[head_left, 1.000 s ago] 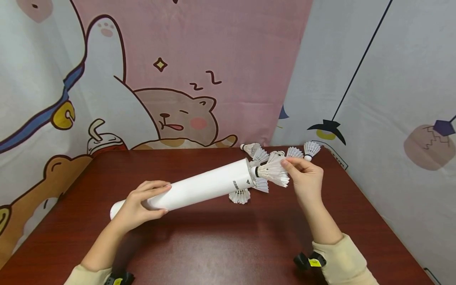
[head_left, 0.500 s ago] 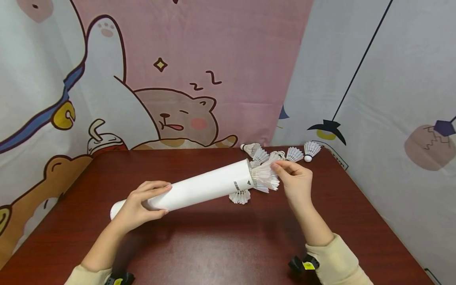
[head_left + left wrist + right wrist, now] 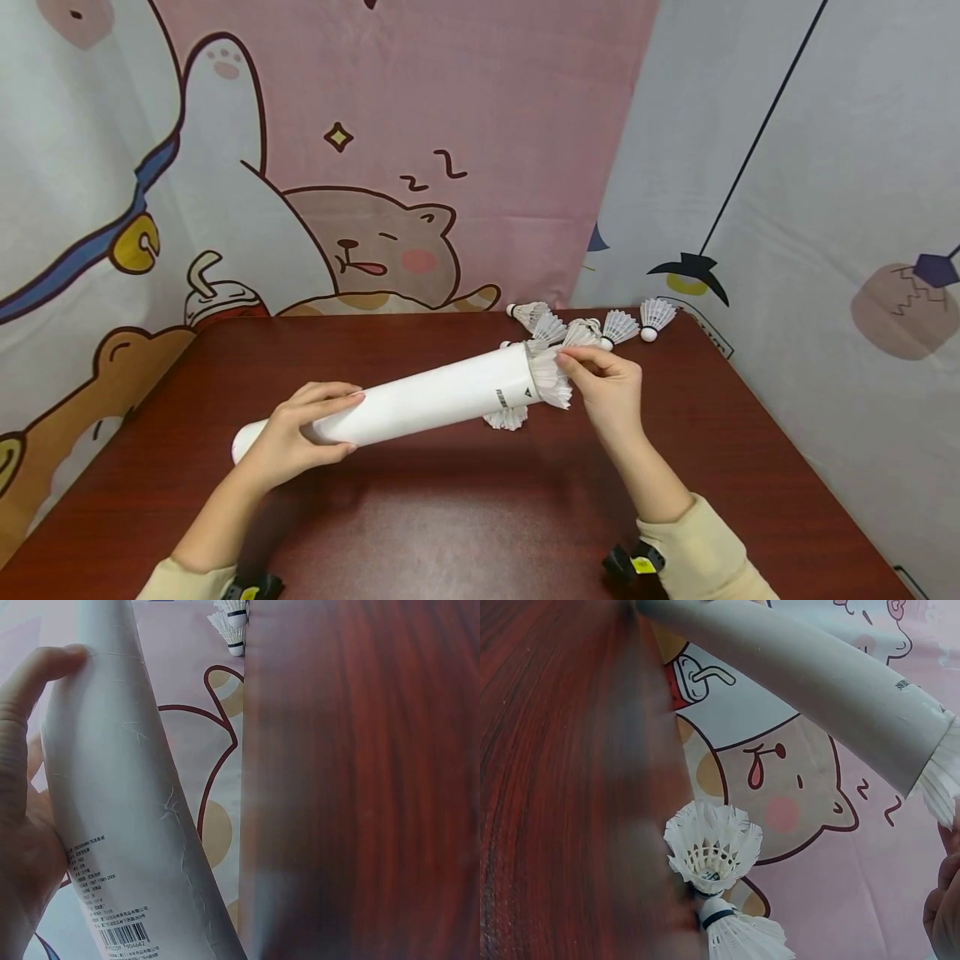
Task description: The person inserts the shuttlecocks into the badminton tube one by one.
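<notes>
A long white shuttlecock tube is held tilted over the table, its mouth up and to the right. My left hand grips it near the lower end, thumb below and fingers over the top. Printed text and a barcode show on the tube's side in the left wrist view. A white feather shuttlecock sits in the tube's mouth, only the feather ends sticking out; its cork is hidden inside. My right hand pinches the feather edge between thumb and index finger. In the right wrist view this hand is partly cut off.
Several loose shuttlecocks lie at the back right of the dark red wooden table, among them one at the far corner and one partly behind the tube. A cartoon-printed cloth hangs right behind the table.
My right hand has moved left, pushing the shuttlecock from just outside the tube's mouth to mostly inside. The tube's mouth has dipped slightly; my left hand has kept its grip.
</notes>
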{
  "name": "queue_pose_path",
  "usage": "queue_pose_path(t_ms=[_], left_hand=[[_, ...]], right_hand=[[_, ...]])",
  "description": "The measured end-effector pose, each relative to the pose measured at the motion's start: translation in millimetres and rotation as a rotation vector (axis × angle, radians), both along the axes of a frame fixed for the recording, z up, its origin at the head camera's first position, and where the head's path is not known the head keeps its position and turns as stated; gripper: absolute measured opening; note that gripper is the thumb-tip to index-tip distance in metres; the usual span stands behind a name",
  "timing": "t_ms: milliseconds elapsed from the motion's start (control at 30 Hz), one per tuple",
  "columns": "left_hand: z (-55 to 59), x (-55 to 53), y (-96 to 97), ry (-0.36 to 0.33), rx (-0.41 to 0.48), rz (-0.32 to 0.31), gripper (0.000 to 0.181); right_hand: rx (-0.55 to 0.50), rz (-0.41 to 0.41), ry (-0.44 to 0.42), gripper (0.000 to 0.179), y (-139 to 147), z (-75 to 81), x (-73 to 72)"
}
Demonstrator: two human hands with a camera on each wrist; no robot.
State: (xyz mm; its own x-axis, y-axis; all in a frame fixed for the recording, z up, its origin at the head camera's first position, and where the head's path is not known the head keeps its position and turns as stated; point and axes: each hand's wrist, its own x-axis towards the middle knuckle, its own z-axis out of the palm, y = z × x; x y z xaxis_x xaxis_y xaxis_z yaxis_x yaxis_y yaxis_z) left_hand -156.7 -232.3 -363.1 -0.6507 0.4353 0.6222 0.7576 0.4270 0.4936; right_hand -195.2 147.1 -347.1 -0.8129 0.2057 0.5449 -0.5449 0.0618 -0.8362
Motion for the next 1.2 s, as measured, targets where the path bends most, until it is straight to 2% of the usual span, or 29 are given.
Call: queue_pose_path(t_ms=[133,300,400,600,733,1033,1200], left_hand=[[-0.1,-0.1,-0.1,-0.004,0.000,-0.002,0.059],[-0.3,-0.2,0.0,-0.010,-0.001,-0.001,0.059],[-0.5,-0.1,-0.1,-0.011,-0.001,0.000,0.059],[-0.8,-0.3,0.0,-0.010,0.002,-0.005,0.059],[-0.6,-0.8,0.3,-0.004,0.003,-0.014,0.059],[0.0,-0.2,0.9,-0.031,0.001,-0.007,0.059],[-0.4,-0.1,1.4,-0.036,-0.005,-0.011,0.059]], right_hand=[[0.086,0.011,0.006,0.011,-4,8.5,7.8],[0.105,0.037,-0.007,0.012,-6,10.9,10.4],[0.100,0.043,-0.007,0.013,-5,7.3,7.9],[0.102,0.047,-0.010,0.013,-3,-11.6,-5.0],[0.108,0.043,0.008,0.013,-4,-17.3,-7.2],[0.142,0.040,0.107,0.012,-9,-18.3,-4.4],[0.186,0.044,0.104,0.015,-15,-16.4,0.6]])
